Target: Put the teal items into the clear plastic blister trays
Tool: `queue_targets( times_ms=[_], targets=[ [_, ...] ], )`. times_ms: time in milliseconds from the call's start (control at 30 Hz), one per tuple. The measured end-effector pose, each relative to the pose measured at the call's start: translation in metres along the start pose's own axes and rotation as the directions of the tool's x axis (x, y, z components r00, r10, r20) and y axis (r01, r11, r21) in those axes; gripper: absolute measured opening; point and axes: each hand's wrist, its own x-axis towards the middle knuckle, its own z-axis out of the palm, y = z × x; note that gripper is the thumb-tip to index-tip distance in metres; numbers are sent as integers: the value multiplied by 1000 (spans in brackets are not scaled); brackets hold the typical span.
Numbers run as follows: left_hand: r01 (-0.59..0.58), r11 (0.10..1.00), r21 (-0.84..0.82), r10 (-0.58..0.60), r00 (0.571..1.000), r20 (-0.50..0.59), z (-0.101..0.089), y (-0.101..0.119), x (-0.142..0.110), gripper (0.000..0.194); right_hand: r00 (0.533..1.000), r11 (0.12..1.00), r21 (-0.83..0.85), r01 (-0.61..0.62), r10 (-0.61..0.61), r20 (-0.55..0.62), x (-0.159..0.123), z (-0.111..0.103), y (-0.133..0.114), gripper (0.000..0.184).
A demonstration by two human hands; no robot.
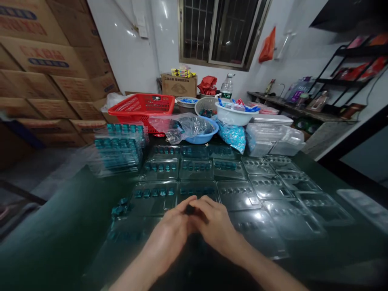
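"Where were the two hands?"

"In front of the person, over the near part of the dark green table (81, 202). The left hand (171, 230) and the right hand (216, 226) leaned toward each other, with their fingertips meeting or nearly so."

"How far open were the fingers (206, 206)?"

"They were bent inward, with only a small dark gap visible between the two hands. I couldn't tell whether they had hold of anything; the hands themselves hid it."

"And the clear trays (151, 207)?"

"Laid flat in rows on the table, just beyond the hands and to both sides. Those on the left and in the middle carried lines of teal pieces (155, 192). More pieces sat in a loose cluster (121, 205) at the left edge of the rows."

"What stood behind them?"

"A stack of filled trays (118, 147) at the back left, near a red basket (130, 107). To the right of the basket came a blue basin (200, 139) with clear plastic film (194, 123) over it, then a bag of small blue bits (232, 135) beneath a white basin (235, 117). Clear plastic containers (273, 139) were piled beside that bag."
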Motion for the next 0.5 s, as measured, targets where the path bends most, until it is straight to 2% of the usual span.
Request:
queue_targets(
  times_ms=[100,167,233,300,367,500],
  targets=[
    [8,996,90,-12,999,49,3,2,-4,40,999,996,77,-39,40,-13,3,-1,5,18],
    [-16,972,235,6,999,47,2,4,-5,35,994,973,206,-106,108,-1,1,-3,8,16],
    [-66,894,444,70,998,8,-2,3,-4,32,984,918,355,-179,174,45,-2,-5,8,15],
    [-108,769,630,169,985,-38,-8,0,-3,32,976,879,425,-217,200,87,-7,-5,8,17],
    [-130,661,739,257,965,-60,-12,-4,-2,31,980,905,374,-201,187,74,-11,-5,7,18],
    [-164,517,840,363,931,-41,-15,-12,0,27,992,986,114,-123,123,11,-15,-4,5,17]
  ],
)
